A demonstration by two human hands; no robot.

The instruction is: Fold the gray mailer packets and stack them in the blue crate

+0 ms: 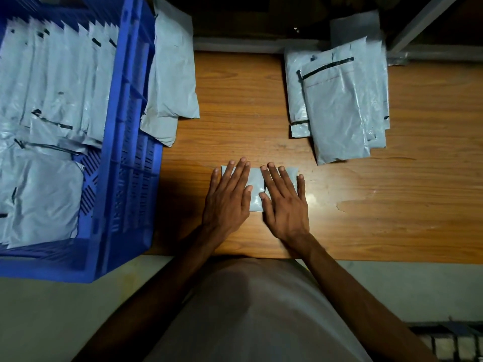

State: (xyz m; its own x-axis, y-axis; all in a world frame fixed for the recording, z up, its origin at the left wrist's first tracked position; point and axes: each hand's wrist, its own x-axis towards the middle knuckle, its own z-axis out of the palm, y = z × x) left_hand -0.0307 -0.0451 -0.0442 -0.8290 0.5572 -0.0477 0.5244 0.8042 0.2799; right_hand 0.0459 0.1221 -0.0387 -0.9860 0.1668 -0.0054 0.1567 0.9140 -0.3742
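Note:
A folded gray mailer packet (255, 190) lies on the wooden table near its front edge. My left hand (228, 198) presses flat on its left half with straight fingers. My right hand (283, 202) presses flat on its right half, fingers spread. The blue crate (125, 163) stands at the left and holds several folded gray packets, some upright in rows, others lying at the front. A pile of unfolded gray mailers (339, 100) with black seal strips lies at the back right of the table.
More gray mailers (172, 82) lie against the crate's right wall at the back left. The wooden table (392, 205) runs to the right of my hands. A metal frame bar (423, 22) crosses the top right corner.

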